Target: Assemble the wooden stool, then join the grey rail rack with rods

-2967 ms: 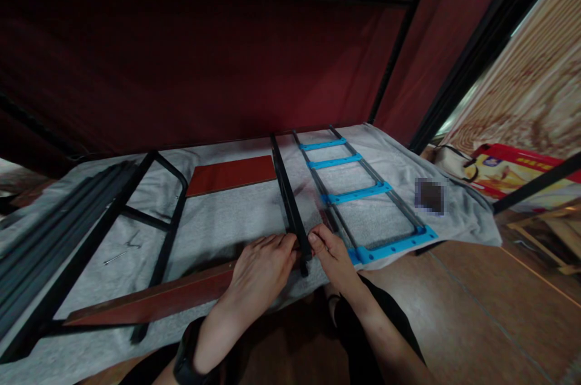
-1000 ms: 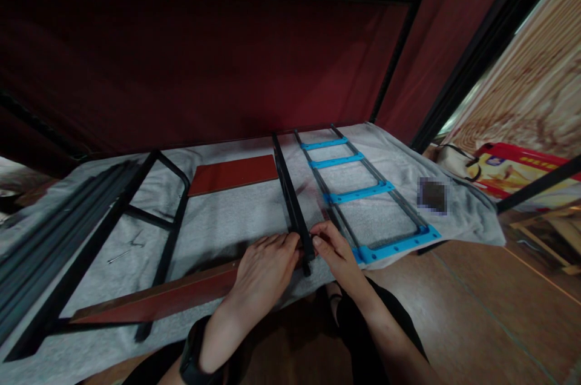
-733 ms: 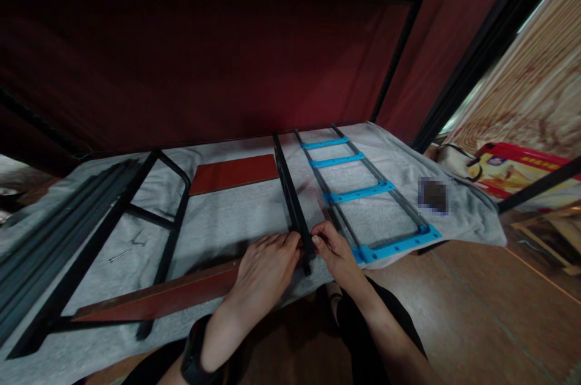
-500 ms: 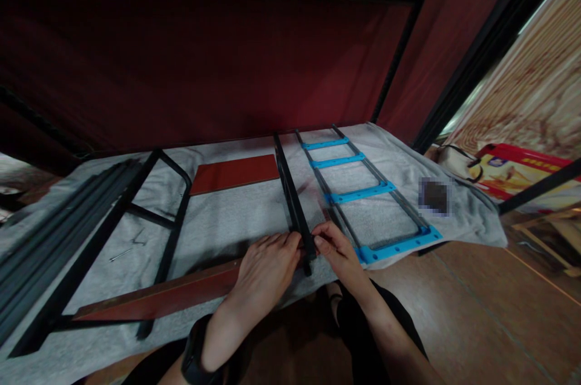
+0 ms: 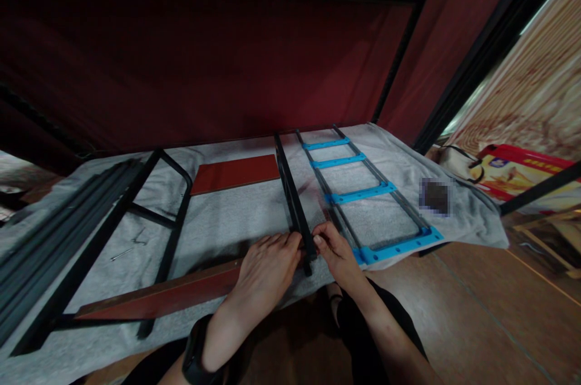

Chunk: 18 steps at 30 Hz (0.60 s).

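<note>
My left hand (image 5: 267, 264) is closed over the right end of a reddish-brown board (image 5: 181, 295), its fingertips against a black metal frame (image 5: 290, 191). On the frame's other side, near its front end, my right hand (image 5: 334, 250) is closed in a pinch at the bar. Whatever lies between those fingertips is too small to make out. The board stands on its long edge, between this frame and another black metal frame (image 5: 97, 249) at the left. A second reddish-brown board (image 5: 236, 174) lies farther back, its right end by the bar near my hands.
A blue-runged rack (image 5: 358, 196) with grey tubes lies to the right on the grey cloth (image 5: 227, 221). Several dark tubes (image 5: 59, 221) are stacked at the far left. A small wrench (image 5: 121, 254) and a bent key (image 5: 140, 241) lie inside the left frame. Red packaging (image 5: 521, 173) stands beyond.
</note>
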Each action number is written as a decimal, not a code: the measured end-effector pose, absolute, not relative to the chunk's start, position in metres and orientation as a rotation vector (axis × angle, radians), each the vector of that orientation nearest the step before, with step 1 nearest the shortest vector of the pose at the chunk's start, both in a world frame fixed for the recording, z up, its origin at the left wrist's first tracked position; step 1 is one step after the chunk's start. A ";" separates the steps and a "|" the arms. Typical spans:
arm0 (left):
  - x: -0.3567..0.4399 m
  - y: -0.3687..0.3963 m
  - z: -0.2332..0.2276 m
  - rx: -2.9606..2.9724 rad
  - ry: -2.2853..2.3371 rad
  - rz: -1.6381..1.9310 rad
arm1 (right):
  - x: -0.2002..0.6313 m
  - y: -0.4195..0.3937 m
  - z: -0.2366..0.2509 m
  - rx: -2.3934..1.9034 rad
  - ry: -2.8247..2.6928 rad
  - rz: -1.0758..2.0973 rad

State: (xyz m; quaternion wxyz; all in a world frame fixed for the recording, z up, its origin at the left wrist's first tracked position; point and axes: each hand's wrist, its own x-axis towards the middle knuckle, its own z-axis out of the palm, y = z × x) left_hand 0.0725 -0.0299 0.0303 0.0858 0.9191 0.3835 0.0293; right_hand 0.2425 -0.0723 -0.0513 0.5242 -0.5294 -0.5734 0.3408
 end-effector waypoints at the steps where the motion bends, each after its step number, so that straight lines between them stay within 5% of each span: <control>1: 0.072 -0.030 0.030 2.739 1.142 0.089 | 0.242 -0.072 -0.051 -1.269 -1.373 0.814; 18: 0.072 -0.030 0.029 2.753 1.140 0.099 | 0.239 -0.069 -0.051 -1.305 -1.379 0.786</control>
